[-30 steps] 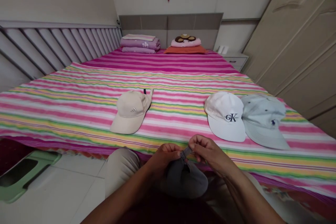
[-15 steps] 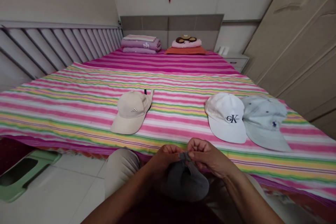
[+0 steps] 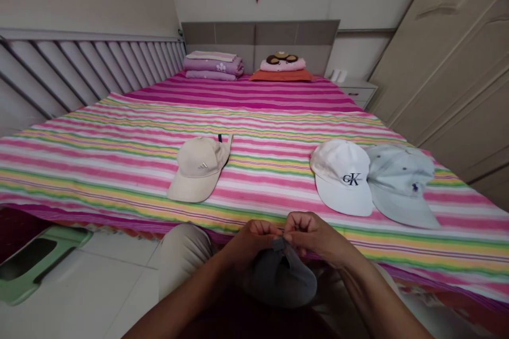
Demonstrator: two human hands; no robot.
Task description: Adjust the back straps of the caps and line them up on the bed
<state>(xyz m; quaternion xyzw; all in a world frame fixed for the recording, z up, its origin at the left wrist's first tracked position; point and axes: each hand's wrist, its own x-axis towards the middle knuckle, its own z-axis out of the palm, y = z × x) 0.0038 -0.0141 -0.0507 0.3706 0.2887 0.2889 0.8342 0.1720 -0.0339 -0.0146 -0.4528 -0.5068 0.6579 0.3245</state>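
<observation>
A dark grey cap (image 3: 286, 280) hangs low over my lap, its back strap between my two hands. My left hand (image 3: 254, 241) pinches the strap from the left side. From the right, my right hand (image 3: 310, 235) pinches the strap's other part, the fingertips of both hands almost touching. Much of the cap lies in shadow. On the bed, a beige cap (image 3: 201, 167) with its strap undone rests ahead to the left. A white cap (image 3: 342, 175) with "CK" lettering sits ahead to the right, touching a pale grey-green cap (image 3: 401, 180) beside it.
The caps lie on a striped bedspread (image 3: 270, 137). Folded purple bedding (image 3: 214, 66) and an orange pillow (image 3: 280, 75) are by the headboard. A green plastic stool (image 3: 43, 265) stands on the floor at left, and a nightstand (image 3: 356, 92) at the far right.
My fingertips have shifted slightly at the grey cap's strap, and the thumbs have drawn closer together. The caps on the bed have not moved.
</observation>
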